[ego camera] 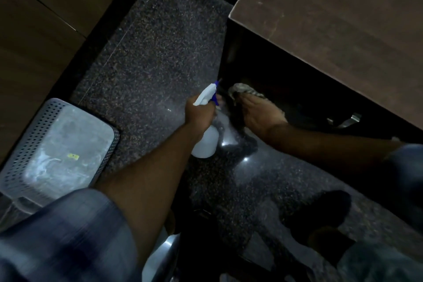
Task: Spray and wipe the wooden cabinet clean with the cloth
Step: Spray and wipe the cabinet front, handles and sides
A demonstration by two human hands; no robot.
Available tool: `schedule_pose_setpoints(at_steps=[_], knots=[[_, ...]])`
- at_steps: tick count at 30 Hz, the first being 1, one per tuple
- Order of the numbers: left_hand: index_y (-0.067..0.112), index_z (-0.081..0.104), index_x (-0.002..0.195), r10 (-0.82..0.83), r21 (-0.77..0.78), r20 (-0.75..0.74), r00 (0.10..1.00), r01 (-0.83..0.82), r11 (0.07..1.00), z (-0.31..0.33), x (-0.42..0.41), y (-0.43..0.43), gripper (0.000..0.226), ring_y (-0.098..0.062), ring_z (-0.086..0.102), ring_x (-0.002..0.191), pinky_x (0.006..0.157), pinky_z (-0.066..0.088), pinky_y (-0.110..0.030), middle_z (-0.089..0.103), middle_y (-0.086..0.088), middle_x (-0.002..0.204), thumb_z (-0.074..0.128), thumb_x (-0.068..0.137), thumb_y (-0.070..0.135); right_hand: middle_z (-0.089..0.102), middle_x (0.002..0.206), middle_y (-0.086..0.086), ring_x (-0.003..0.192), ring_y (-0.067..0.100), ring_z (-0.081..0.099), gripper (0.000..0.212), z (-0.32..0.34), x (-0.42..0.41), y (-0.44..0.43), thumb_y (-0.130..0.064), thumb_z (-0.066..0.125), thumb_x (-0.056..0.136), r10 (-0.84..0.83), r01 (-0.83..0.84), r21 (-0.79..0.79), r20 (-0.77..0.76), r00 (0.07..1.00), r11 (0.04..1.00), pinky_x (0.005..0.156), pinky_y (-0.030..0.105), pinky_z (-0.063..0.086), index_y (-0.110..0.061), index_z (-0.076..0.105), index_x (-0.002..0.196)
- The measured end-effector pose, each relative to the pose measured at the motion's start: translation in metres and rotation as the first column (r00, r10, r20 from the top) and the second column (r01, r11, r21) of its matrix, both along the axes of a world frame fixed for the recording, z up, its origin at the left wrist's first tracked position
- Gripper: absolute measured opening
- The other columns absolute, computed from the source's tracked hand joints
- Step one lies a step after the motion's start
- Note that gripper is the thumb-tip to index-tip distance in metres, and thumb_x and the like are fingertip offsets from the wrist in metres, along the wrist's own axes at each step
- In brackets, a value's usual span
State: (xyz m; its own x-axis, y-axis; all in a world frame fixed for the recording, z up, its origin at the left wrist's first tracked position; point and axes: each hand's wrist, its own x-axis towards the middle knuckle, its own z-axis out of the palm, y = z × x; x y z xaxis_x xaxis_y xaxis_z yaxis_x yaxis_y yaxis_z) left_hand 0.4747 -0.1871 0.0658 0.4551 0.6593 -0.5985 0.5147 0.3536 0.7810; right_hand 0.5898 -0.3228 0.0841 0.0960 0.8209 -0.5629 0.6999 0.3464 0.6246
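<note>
My left hand [199, 114] grips a white spray bottle [207, 137] by its neck, a finger at the blue trigger, and the white nozzle head points up and right at the dark cabinet front. My right hand [259, 113] lies just right of the bottle and presses a pale striped cloth [245, 91] against the shadowed lower front of the wooden cabinet [343, 25]. The cabinet's brown top fills the upper right. The fingertips of my right hand are hidden under the cloth.
A grey perforated plastic basket [57, 144] lies upturned on the dark speckled granite floor [160, 41] at the left. A metal handle [345, 120] sticks out of the cabinet front at the right. Brown wooden panels [41, 7] line the far left.
</note>
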Motion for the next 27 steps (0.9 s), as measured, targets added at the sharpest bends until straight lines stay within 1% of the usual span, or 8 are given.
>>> schedule_pose_setpoints(at_steps=[2,8,13,16,18,21,24,27], knots=[[0.018,0.067,0.126,0.010,-0.001,0.004,1.000,-0.010,1.000,-0.001,0.000,-0.004,0.049,0.013,0.061,0.057,0.056,0.045,-0.004,0.062,0.018,0.084,0.046,0.093,-0.010,0.013,0.165,0.020,0.154,0.035,0.010,0.068,0.005,0.005,-0.002,-0.022,0.018,0.092,0.005,-0.004,0.081,-0.015,1.000,0.997,0.121,0.049,-0.010,0.006,0.011,0.153],[0.034,0.054,0.073,0.052,0.030,-0.080,0.995,-0.050,0.998,0.001,0.001,-0.014,0.039,-0.016,0.055,0.058,0.044,0.043,-0.017,0.058,0.000,0.067,0.054,0.091,0.000,0.007,0.165,0.023,0.154,0.036,0.008,0.064,-0.019,-0.007,0.037,-0.025,0.032,0.107,-0.015,0.015,0.015,-0.056,0.998,1.000,0.126,0.043,0.003,0.007,0.006,0.157],[0.022,0.071,0.099,0.095,-0.043,-0.064,0.993,-0.098,0.994,-0.008,-0.008,-0.003,0.032,-0.017,0.062,0.066,0.061,0.053,-0.031,0.068,-0.005,0.083,0.054,0.090,-0.004,0.007,0.165,0.023,0.154,0.038,0.005,0.065,-0.021,-0.009,0.011,-0.022,0.024,0.098,-0.064,0.063,0.020,0.019,0.998,0.998,0.124,0.050,-0.006,0.005,0.009,0.155],[0.016,0.066,0.083,0.052,-0.016,-0.108,0.993,-0.054,0.998,-0.016,-0.011,-0.009,0.024,-0.028,0.061,0.075,0.065,0.050,-0.033,0.067,-0.017,0.083,0.054,0.090,-0.004,0.008,0.164,0.026,0.153,0.040,0.008,0.066,-0.029,0.004,0.027,-0.020,0.030,0.099,0.064,-0.066,0.049,0.032,0.997,0.997,0.125,0.050,0.000,0.008,0.008,0.154],[0.011,0.066,0.085,0.030,-0.020,-0.136,0.990,-0.033,0.999,-0.022,-0.015,-0.014,0.018,-0.028,0.061,0.075,0.063,0.049,-0.029,0.064,-0.012,0.078,0.056,0.091,-0.002,0.008,0.164,0.027,0.153,0.040,0.010,0.069,-0.035,0.002,0.041,-0.024,0.041,0.104,0.114,-0.115,0.036,0.019,0.993,0.993,0.125,0.047,0.005,0.009,0.010,0.156],[0.018,0.071,0.090,0.029,-0.082,-0.104,0.994,-0.038,0.996,-0.021,-0.019,-0.016,0.025,-0.025,0.062,0.075,0.067,0.052,-0.032,0.065,-0.009,0.080,0.057,0.092,-0.002,0.004,0.165,0.024,0.153,0.038,0.006,0.065,-0.054,-0.004,0.028,-0.025,0.033,0.107,0.058,-0.057,-0.024,0.023,0.998,0.998,0.125,0.045,0.002,0.007,0.006,0.157],[0.034,0.066,0.091,0.063,-0.107,-0.077,0.995,-0.071,0.992,-0.024,-0.024,-0.013,0.041,-0.021,0.060,0.070,0.067,0.050,-0.032,0.067,-0.012,0.088,0.054,0.092,-0.005,0.007,0.165,0.022,0.153,0.038,0.006,0.063,-0.060,-0.003,0.005,-0.026,0.033,0.106,-0.153,0.138,-0.129,-0.109,0.982,0.982,0.125,0.042,0.001,0.003,0.010,0.157],[0.015,0.070,0.120,0.036,-0.097,-0.073,0.997,-0.043,0.994,-0.028,-0.022,-0.018,0.037,-0.025,0.061,0.080,0.075,0.052,-0.034,0.066,-0.014,0.097,0.053,0.093,-0.005,0.021,0.162,0.024,0.151,0.039,0.017,0.067,-0.060,-0.001,0.028,-0.023,0.050,0.100,-0.293,0.340,0.044,-0.411,0.863,0.939,0.125,0.038,0.007,0.001,0.021,0.155]])
